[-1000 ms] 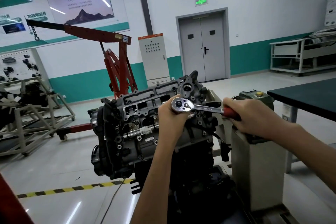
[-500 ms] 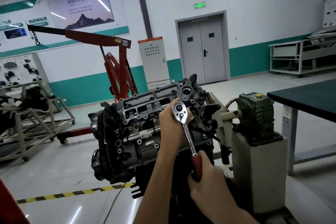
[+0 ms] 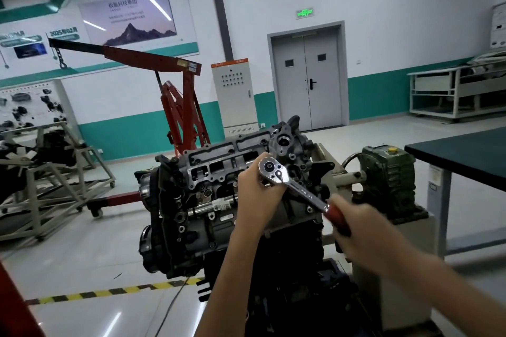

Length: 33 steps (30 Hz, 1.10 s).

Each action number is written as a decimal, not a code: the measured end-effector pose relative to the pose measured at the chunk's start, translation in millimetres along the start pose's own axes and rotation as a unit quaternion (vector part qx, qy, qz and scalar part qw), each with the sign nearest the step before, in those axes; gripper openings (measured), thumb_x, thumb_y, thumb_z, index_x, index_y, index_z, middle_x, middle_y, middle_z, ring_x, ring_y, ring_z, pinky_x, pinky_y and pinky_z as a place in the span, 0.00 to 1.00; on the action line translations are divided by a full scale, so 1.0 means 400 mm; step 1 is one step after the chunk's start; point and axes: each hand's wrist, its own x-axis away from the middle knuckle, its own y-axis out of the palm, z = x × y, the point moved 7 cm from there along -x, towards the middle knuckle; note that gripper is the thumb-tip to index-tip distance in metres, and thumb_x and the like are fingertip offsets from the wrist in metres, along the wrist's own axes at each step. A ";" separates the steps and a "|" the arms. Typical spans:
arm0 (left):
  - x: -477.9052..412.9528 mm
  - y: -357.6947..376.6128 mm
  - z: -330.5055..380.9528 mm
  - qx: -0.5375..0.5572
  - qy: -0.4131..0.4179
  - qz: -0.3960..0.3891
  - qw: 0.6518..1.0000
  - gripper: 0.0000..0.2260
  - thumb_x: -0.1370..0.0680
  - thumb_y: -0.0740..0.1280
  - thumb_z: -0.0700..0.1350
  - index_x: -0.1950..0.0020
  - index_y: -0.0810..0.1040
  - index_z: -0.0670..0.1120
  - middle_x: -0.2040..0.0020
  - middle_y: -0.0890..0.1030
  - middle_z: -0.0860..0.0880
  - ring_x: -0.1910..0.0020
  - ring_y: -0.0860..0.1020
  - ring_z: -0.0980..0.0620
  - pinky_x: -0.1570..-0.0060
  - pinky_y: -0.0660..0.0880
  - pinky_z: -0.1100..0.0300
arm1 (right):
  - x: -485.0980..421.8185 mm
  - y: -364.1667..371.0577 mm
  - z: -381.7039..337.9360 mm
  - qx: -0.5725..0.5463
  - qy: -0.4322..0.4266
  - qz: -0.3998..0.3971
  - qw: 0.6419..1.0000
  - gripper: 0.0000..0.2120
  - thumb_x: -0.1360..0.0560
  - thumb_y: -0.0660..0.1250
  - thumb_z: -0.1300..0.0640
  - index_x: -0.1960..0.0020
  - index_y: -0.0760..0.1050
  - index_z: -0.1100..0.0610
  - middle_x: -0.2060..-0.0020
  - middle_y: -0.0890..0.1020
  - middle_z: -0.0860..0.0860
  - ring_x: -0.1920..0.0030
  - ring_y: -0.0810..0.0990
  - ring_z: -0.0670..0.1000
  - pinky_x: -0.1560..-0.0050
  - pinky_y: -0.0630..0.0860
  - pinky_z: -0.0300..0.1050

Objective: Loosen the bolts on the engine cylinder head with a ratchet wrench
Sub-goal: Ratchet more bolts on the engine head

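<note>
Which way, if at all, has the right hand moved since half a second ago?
Yes: the right hand swung the ratchet wrench up and rightward, toward the green gearbox.

Auto training workshop: red engine hoist [image 3: 153, 63], engine on stand [image 3: 219, 194].

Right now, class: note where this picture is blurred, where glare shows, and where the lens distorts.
Head view: the right hand and the ratchet wrench grip are motion-smeared; the left hand and chrome wrench head are sharp, glinting; lights glare off the floor; the wall pillar leans, likely wide-angle distortion.
</note>
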 end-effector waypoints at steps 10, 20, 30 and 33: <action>-0.009 -0.001 -0.034 0.065 -0.076 0.030 0.995 0.14 0.27 0.64 0.27 0.67 0.67 0.42 0.71 0.66 0.56 0.65 0.65 0.52 0.60 0.67 0.56 | 0.070 0.137 -0.110 -0.159 0.099 0.024 0.982 0.17 0.32 0.67 0.61 0.44 0.69 0.55 0.72 0.72 0.43 0.73 0.72 0.39 0.70 0.67 0.26; -0.010 -0.003 -0.023 0.060 -0.048 -0.011 0.997 0.18 0.29 0.69 0.31 0.70 0.68 0.49 0.73 0.69 0.57 0.72 0.64 0.59 0.70 0.63 0.64 | -0.093 -0.113 0.006 0.135 -0.088 -0.023 0.987 0.12 0.30 0.67 0.63 0.50 0.71 0.52 0.67 0.76 0.44 0.68 0.76 0.44 0.66 0.73 0.35; 0.000 0.011 -0.013 0.065 -0.035 0.047 0.996 0.20 0.27 0.66 0.29 0.68 0.63 0.50 0.73 0.65 0.58 0.71 0.60 0.61 0.69 0.61 0.66 | 0.086 0.169 -0.139 -0.189 0.121 0.047 0.973 0.14 0.31 0.65 0.60 0.48 0.66 0.53 0.71 0.72 0.47 0.71 0.72 0.46 0.67 0.70 0.36; -0.012 0.009 -0.024 0.057 -0.052 0.041 0.996 0.20 0.27 0.65 0.28 0.69 0.64 0.50 0.74 0.64 0.59 0.69 0.61 0.58 0.65 0.63 0.58 | 0.075 0.137 -0.109 -0.161 0.104 0.023 0.981 0.14 0.31 0.66 0.61 0.51 0.65 0.49 0.73 0.70 0.45 0.75 0.71 0.43 0.72 0.68 0.30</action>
